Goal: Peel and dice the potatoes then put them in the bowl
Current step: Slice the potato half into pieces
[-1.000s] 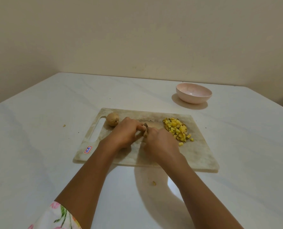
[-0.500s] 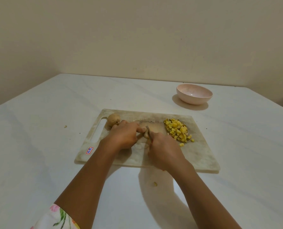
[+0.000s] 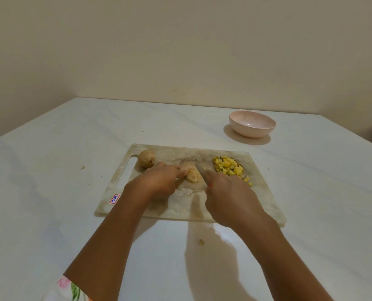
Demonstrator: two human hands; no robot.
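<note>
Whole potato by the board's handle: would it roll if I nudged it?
Probably. The whole potato looks rounded and sits on the flat cutting board, so a push might set it wobbling away. Its unpeeled skin looks dry, so it is likely easy to grip.

I read this as a home kitchen or dining corner: plain white table [image 3: 50, 192], marbled cutting board [image 3: 261, 196], pink bowl [image 3: 252, 131], diced potato [image 3: 229, 168], bare cream wall [image 3: 180, 51] behind.
</note>
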